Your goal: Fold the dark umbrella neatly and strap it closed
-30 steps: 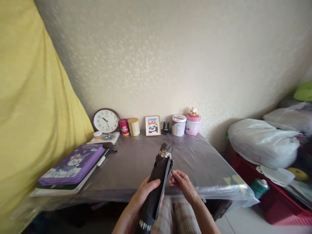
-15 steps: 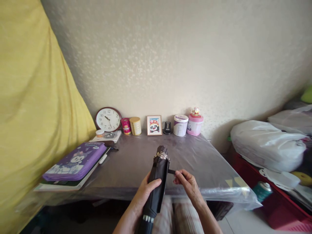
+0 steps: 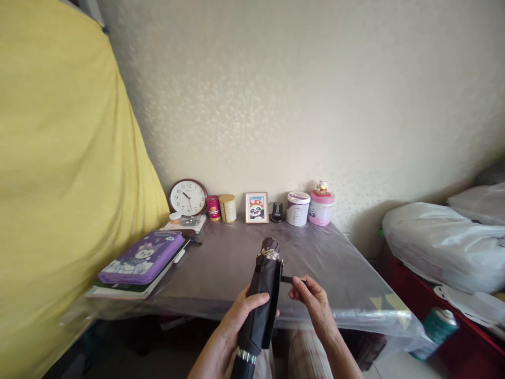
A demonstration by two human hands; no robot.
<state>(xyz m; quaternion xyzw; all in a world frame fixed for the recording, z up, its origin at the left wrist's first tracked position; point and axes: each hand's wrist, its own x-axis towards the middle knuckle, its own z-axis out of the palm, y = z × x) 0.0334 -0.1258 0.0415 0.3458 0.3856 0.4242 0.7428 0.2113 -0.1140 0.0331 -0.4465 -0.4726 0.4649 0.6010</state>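
Note:
A folded black umbrella (image 3: 261,300) is held tilted over the table's front edge, its ribbed tip pointing away from me and its handle toward my lap. My left hand (image 3: 249,310) wraps round the middle of it, thumb on top. On the other side, my right hand (image 3: 312,301) pinches the end of the umbrella's black strap (image 3: 289,279), which stretches out sideways from the canopy. The canopy folds lie gathered close to the shaft. The lower end of the handle runs out of view.
The table (image 3: 315,263) has a clear plastic cover. Along the wall stand a clock (image 3: 188,197), tins, a picture frame (image 3: 256,208) and tubs. A purple case (image 3: 144,258) lies at left on books. A spray can (image 3: 436,331) and white bags (image 3: 445,245) are at right.
The whole view has shifted, so things appear farther right and slightly lower. Both hands keep their hold on the umbrella and its strap, with little other movement.

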